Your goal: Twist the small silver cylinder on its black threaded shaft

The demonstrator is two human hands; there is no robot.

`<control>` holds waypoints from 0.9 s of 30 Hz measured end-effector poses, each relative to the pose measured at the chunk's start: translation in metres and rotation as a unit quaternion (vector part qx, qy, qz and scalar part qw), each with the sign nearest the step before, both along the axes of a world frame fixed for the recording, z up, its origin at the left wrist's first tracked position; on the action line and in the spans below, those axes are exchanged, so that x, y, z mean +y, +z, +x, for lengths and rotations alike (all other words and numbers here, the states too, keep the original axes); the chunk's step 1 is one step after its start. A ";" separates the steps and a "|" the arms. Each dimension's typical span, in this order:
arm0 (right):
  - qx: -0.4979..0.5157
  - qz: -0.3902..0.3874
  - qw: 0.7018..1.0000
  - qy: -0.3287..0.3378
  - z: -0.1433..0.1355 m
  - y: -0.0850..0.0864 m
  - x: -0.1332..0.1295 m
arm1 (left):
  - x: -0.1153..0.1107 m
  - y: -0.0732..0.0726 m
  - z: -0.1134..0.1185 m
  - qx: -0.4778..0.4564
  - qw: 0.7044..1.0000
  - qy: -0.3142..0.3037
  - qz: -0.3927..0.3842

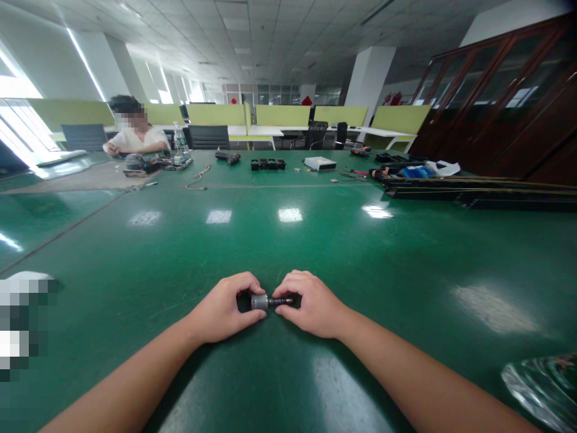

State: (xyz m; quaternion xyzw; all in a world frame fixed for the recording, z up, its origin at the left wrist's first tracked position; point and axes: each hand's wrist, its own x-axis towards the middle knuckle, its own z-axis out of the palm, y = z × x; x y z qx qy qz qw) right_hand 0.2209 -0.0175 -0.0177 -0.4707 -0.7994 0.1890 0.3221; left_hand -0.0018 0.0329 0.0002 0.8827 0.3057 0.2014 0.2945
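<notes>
A small grey metal cylinder [259, 302] with a dark ridged shaft [280, 302], like a screw or a spring, lies sideways low over the green table, in front of me. My left hand [229, 308] is closed around the cylinder, thumb below and fingers above it. My right hand [313, 305] pinches the ridged shaft between thumb and fingers. Whether the part rests on the table I cannot tell. The shaft's far right end partly disappears inside my right hand.
A clear plastic bottle [543, 388] lies at lower right. Across the glossy green table [288, 246] are a power drill [228, 157], a black slotted part [268, 164], a white box [320, 163] and long dark bars [473, 187]. A person [137, 135] sits at far left.
</notes>
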 end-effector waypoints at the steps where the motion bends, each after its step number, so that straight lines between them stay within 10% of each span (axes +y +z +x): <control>1: 0.000 -0.002 1.000 -0.002 0.000 0.000 0.000 | 0.000 0.000 0.000 0.000 1.000 -0.001 0.000; 27: -0.020 -0.017 0.999 -0.040 0.017 0.004 0.004 | 0.003 0.002 0.000 0.006 1.000 0.010 0.014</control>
